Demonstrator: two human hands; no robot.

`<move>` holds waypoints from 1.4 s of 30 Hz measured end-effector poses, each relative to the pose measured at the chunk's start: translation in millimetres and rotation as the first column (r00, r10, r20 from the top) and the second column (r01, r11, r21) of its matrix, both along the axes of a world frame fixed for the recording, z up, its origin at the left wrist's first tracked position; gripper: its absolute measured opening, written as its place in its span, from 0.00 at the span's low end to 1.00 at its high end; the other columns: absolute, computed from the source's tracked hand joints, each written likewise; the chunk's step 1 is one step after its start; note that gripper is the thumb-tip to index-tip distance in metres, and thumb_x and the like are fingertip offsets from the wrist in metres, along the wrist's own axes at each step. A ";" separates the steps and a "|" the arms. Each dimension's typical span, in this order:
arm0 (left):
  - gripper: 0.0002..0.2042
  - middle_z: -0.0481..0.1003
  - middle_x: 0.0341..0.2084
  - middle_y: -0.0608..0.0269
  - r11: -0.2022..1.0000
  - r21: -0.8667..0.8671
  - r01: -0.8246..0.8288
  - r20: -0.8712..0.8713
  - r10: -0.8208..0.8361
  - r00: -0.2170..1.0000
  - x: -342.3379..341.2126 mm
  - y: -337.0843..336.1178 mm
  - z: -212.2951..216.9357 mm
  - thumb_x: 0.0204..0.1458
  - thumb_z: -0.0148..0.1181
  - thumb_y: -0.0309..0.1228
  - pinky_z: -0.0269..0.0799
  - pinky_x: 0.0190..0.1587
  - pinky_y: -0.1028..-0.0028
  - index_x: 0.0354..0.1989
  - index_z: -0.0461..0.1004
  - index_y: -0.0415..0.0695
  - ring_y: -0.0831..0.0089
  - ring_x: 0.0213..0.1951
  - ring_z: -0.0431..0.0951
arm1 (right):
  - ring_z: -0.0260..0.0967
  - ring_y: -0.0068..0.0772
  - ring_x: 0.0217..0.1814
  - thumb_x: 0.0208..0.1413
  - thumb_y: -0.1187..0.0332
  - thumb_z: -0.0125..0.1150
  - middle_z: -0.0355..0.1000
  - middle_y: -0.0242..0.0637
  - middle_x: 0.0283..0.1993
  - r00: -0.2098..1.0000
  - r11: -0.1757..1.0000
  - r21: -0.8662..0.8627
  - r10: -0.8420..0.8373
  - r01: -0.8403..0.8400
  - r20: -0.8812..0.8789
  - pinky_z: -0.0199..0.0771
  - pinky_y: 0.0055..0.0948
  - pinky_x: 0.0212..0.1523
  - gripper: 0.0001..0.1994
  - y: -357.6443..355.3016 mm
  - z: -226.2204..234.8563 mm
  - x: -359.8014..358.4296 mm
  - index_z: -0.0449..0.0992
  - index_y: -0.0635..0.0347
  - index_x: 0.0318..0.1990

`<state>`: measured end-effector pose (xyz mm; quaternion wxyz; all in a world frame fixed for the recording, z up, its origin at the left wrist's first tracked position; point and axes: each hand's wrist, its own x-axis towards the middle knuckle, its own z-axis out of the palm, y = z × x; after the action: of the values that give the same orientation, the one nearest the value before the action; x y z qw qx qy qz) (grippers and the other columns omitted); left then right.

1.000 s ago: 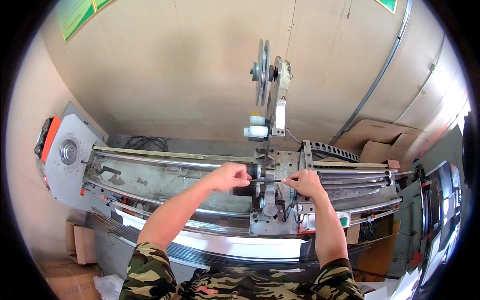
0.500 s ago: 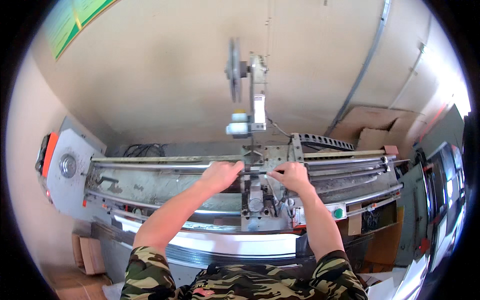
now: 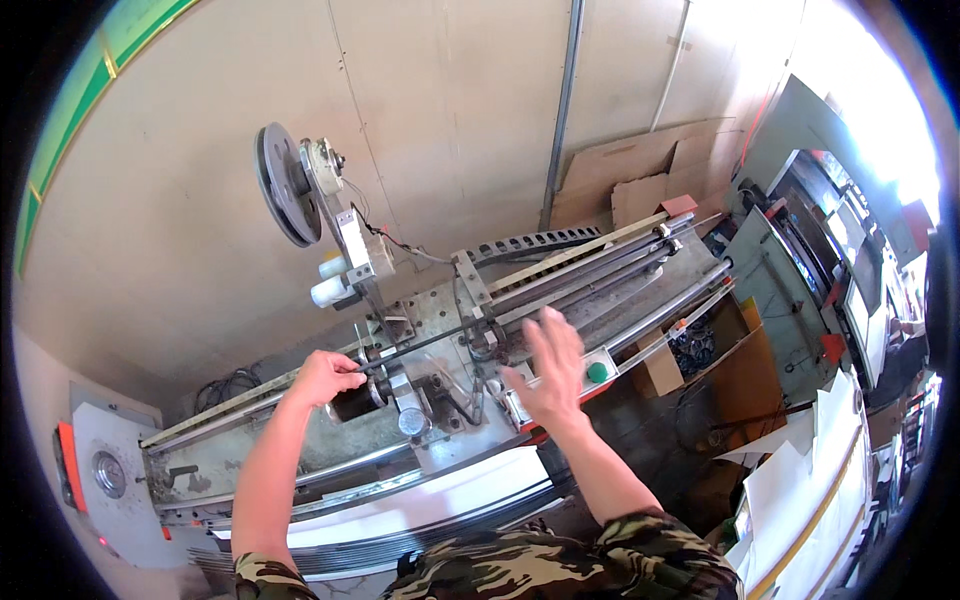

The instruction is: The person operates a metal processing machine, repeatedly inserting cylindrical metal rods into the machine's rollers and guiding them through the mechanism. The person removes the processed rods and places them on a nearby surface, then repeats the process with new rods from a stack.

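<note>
Pinching a thin dark rod (image 3: pixel 430 342) between left hand (image 3: pixel 328 378) fingertips.
Looks light, stiff; best taken near an end; holding right hand (image 3: pixel 552 375) off, fingers apart.

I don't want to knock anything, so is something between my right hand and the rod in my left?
Nothing visible blocks your open right hand from the rod pinched in your left hand. A dark fitting sits close by the rod, though; depth is uncertain.
</note>
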<state>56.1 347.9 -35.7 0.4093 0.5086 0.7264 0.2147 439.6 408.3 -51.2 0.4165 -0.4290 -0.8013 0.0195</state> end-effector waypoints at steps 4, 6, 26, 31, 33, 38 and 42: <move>0.10 0.81 0.28 0.63 0.997 -0.069 0.043 0.124 -0.034 0.992 -15.8 -4.8 -7.5 0.59 0.59 0.30 0.74 0.33 0.74 0.42 0.82 0.37 0.79 0.28 0.77 | 0.57 0.60 0.71 0.49 0.56 0.70 0.64 0.55 0.67 0.948 0.978 -0.104 -0.146 0.182 0.282 0.53 0.53 0.70 0.33 -32.3 -56.2 89.8 0.69 0.64 0.60; 0.10 0.82 0.29 0.60 0.996 -0.008 0.087 0.083 -0.086 0.993 -17.3 -3.4 -8.5 0.57 0.60 0.30 0.76 0.34 0.71 0.41 0.82 0.40 0.73 0.29 0.80 | 0.61 0.61 0.68 0.53 0.56 0.67 0.70 0.56 0.61 0.971 0.988 -0.139 -0.036 0.071 0.236 0.58 0.53 0.68 0.29 -27.4 -83.8 118.1 0.72 0.64 0.59; 0.16 0.82 0.34 0.56 0.937 0.154 0.314 -0.399 -0.232 0.887 -7.7 -33.5 -4.5 0.39 0.75 0.34 0.76 0.46 0.62 0.37 0.83 0.43 0.58 0.40 0.81 | 0.77 0.42 0.42 0.48 0.52 0.70 0.80 0.39 0.38 0.683 0.828 -0.518 0.506 -0.215 0.527 0.68 0.46 0.55 0.14 32.0 2.0 -149.6 0.84 0.51 0.33; 0.25 0.73 0.42 0.54 0.838 0.318 0.444 -0.552 -0.218 0.805 -15.7 -81.8 -20.5 0.36 0.77 0.40 0.69 0.54 0.60 0.42 0.80 0.39 0.55 0.50 0.70 | 0.73 0.33 0.50 0.41 0.60 0.73 0.79 0.30 0.39 0.833 0.962 -0.179 0.268 -0.206 0.484 0.58 0.46 0.62 0.08 5.1 -30.8 -178.9 0.81 0.50 0.26; 0.26 0.71 0.43 0.54 0.816 0.399 0.418 -0.592 -0.119 0.797 -12.6 -100.0 -33.5 0.37 0.75 0.39 0.68 0.54 0.60 0.44 0.77 0.37 0.56 0.51 0.69 | 0.72 0.33 0.51 0.40 0.64 0.72 0.78 0.29 0.38 0.838 0.990 -0.066 0.138 -0.121 0.528 0.56 0.45 0.64 0.06 -5.6 -36.6 -190.5 0.80 0.50 0.25; 0.17 0.69 0.41 0.56 0.689 0.622 0.373 -0.653 0.193 0.732 2.7 -119.1 -60.0 0.47 0.61 0.31 0.66 0.53 0.62 0.46 0.73 0.38 0.60 0.48 0.69 | 0.71 0.35 0.50 0.37 0.72 0.68 0.75 0.29 0.34 0.828 0.996 0.088 -0.061 0.014 0.558 0.55 0.45 0.64 0.06 -14.5 -48.8 -194.4 0.78 0.52 0.26; 0.13 0.68 0.37 0.60 0.703 0.638 0.315 -0.674 0.312 0.669 14.0 -113.1 -71.2 0.50 0.55 0.29 0.65 0.50 0.64 0.43 0.73 0.40 0.63 0.44 0.68 | 0.65 0.34 0.64 0.43 0.62 0.73 0.77 0.32 0.54 0.751 0.965 -0.258 0.206 -0.049 0.628 0.49 0.51 0.71 0.16 -18.2 -20.6 -199.0 0.82 0.53 0.41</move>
<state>70.1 234.8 -106.9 -0.1522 0.6669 0.6851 0.2505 240.5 390.1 -71.8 0.0593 -0.3973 -0.9157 -0.0113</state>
